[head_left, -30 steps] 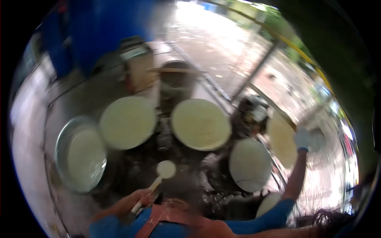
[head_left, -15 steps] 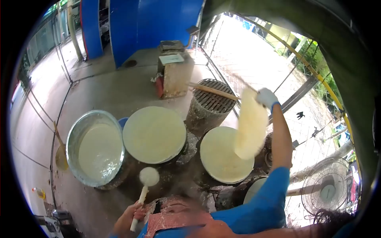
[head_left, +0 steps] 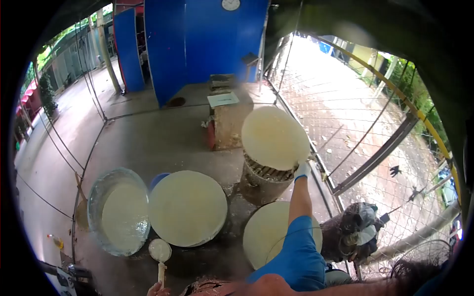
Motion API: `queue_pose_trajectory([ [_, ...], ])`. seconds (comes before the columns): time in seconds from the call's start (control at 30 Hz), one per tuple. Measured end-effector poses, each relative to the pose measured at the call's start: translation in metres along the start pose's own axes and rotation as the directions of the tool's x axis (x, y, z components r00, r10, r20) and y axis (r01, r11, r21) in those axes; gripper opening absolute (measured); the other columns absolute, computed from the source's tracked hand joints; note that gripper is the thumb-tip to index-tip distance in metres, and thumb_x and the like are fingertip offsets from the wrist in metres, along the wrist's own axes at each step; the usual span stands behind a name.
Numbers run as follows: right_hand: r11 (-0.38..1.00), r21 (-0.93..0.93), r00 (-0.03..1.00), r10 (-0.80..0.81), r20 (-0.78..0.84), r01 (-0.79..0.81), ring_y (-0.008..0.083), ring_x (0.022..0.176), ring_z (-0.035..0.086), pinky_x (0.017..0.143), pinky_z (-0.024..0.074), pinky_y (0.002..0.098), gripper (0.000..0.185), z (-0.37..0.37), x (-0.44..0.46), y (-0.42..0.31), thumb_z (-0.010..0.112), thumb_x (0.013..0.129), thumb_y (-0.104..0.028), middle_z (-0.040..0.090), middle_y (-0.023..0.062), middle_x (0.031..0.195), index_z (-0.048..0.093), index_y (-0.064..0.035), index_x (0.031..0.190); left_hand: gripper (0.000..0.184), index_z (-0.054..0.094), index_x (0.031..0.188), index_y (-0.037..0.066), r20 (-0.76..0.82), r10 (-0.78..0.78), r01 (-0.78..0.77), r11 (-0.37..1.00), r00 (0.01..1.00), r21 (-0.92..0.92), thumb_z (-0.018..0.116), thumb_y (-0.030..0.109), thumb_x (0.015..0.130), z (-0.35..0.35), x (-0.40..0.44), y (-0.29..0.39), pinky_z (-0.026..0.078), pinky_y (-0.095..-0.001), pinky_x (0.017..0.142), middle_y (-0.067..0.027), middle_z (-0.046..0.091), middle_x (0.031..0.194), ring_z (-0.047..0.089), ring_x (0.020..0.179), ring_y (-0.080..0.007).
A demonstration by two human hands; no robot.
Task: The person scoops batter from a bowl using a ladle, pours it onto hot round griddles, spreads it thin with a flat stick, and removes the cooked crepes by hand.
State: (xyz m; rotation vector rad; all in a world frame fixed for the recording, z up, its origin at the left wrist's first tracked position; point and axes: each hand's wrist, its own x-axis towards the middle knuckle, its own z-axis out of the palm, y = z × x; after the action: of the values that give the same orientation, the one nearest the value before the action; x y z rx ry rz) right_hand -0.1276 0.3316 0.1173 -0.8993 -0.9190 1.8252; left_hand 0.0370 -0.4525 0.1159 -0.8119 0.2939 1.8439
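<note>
My left hand, partly cut off at the bottom edge, is closed round the handle of a ladle with pale batter on its bowl. My gloved right hand is stretched forward at the lower right edge of a round pale sheet, which lies over the top of a grated metal drum. What its fingers hold is too small to make out. Left of centre is a round pale surface, beside a metal basin of white batter. Another round surface lies partly under my right arm.
A box-like stand with a paper on top is behind the drum. Wire mesh fencing runs along the right, near a dark machine. A bottle stands at far left, and blue panels rise behind.
My right hand has swung the hanging sheet forward, and it now lies spread over the drum. The ladle in my left hand is lower and nearer the basin. The view has shifted too.
</note>
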Motion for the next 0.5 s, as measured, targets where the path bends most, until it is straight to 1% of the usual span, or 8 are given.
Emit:
queue_pose_trajectory([
  [0.03, 0.998, -0.044, 0.998, 0.05, -0.045, -0.052, 0.0199, 0.049, 0.053, 0.044, 0.0425, 0.0341, 0.02, -0.018, 0.018, 0.032, 0.066, 0.074, -0.021, 0.055, 0.0088, 0.061, 0.058, -0.0049, 0.067, 0.013, 0.049, 0.098, 0.019, -0.01, 0.021, -0.021, 1.0, 1.0, 0.003, 0.046, 0.03, 0.093, -0.001, -0.003, -0.003, 0.031, -0.0211, 0.037, 0.0011, 0.038, 0.059, 0.035, 0.045, -0.0077],
  [0.1, 0.692, -0.722, 0.912, -0.288, -0.292, -0.013, 0.0358, 0.065, 0.062, 0.054, 0.0467, 0.046, 0.032, -0.059, 0.049, 0.092, 0.061, 0.074, -0.028, 0.062, 0.0219, 0.071, 0.058, 0.0033, 0.081, 0.013, 0.049, 0.093, 0.018, -0.022, 0.071, -0.071, 0.997, 0.997, 0.008, 0.047, 0.031, 0.093, -0.002, -0.007, -0.003, 0.03, -0.0212, 0.037, 0.0017, 0.038, 0.059, 0.036, 0.045, -0.0078],
  [0.17, 0.474, -0.859, 0.89, -0.283, -0.357, -0.194, 0.041, 0.082, 0.061, 0.069, 0.0465, 0.047, 0.048, -0.05, -0.021, 0.06, 0.061, 0.074, -0.039, 0.063, 0.0259, 0.084, 0.057, 0.006, 0.089, 0.011, 0.05, 0.097, 0.019, -0.035, 0.126, -0.127, 0.992, 0.991, -0.006, 0.048, 0.028, 0.092, -0.001, -0.011, 0.001, 0.03, -0.0206, 0.036, 0.0008, 0.038, 0.059, 0.035, 0.044, -0.0074],
  [0.27, 0.282, -0.958, 0.888, -0.427, -0.173, -0.051, 0.0418, 0.082, 0.061, 0.07, 0.0462, 0.0476, 0.052, -0.044, -0.048, 0.054, 0.059, 0.076, -0.043, 0.063, 0.0243, 0.087, 0.056, 0.0049, 0.095, 0.017, 0.051, 0.108, 0.021, 0.018, 0.184, -0.181, 0.975, 0.983, -0.13, 0.049, 0.022, 0.091, 0.005, -0.012, 0.011, 0.03, -0.0197, 0.035, -0.0007, 0.037, 0.061, 0.034, 0.043, -0.007],
  [0.33, 0.189, -0.933, 0.838, -0.518, 0.171, 0.307, 0.0408, 0.085, 0.06, 0.072, 0.0457, 0.0467, 0.044, -0.039, -0.051, 0.067, 0.057, 0.079, -0.036, 0.062, 0.0246, 0.088, 0.055, 0.0046, 0.096, 0.022, 0.05, 0.113, 0.022, 0.151, 0.184, -0.132, 0.945, 0.971, -0.3, 0.049, 0.021, 0.091, 0.013, -0.015, 0.016, 0.03, -0.0195, 0.034, -0.0011, 0.037, 0.061, 0.034, 0.043, -0.0069],
  [0.37, 0.286, -0.895, 0.895, -0.388, 0.218, 0.342, 0.0396, 0.084, 0.06, 0.073, 0.0458, 0.0446, 0.041, -0.014, -0.081, 0.056, 0.056, 0.081, -0.033, 0.063, 0.0236, 0.089, 0.055, 0.0047, 0.098, 0.024, 0.05, 0.115, 0.023, 0.223, 0.196, -0.096, 0.916, 0.955, -0.39, 0.049, 0.02, 0.091, 0.018, -0.016, 0.018, 0.03, -0.0194, 0.034, -0.0013, 0.037, 0.062, 0.034, 0.044, -0.0069],
  [0.43, 0.408, -0.714, 0.821, -0.34, 0.459, 0.568, 0.0305, 0.079, 0.061, 0.072, 0.0455, 0.0389, 0.035, 0.017, -0.106, 0.075, 0.06, 0.082, -0.025, 0.065, 0.018, 0.09, 0.06, 0.0052, 0.099, 0.029, 0.049, 0.119, 0.024, 0.363, 0.243, -0.015, 0.848, 0.899, -0.53, 0.049, 0.018, 0.091, 0.029, -0.024, 0.025, 0.03, -0.0192, 0.033, -0.0017, 0.036, 0.063, 0.034, 0.044, -0.0069],
  [0.5, 0.529, -0.695, 0.83, -0.029, 0.558, 0.486, 0.0226, 0.074, 0.06, 0.069, 0.046, 0.034, 0.036, 0.07, -0.18, 0.074, 0.064, 0.079, -0.026, 0.066, 0.0144, 0.082, 0.062, 0.0059, 0.097, 0.034, 0.049, 0.124, 0.024, 0.443, 0.339, -0.048, 0.835, 0.83, -0.549, 0.05, 0.016, 0.091, 0.027, -0.035, 0.042, 0.03, -0.019, 0.033, -0.0021, 0.036, 0.063, 0.034, 0.044, -0.0068],
])
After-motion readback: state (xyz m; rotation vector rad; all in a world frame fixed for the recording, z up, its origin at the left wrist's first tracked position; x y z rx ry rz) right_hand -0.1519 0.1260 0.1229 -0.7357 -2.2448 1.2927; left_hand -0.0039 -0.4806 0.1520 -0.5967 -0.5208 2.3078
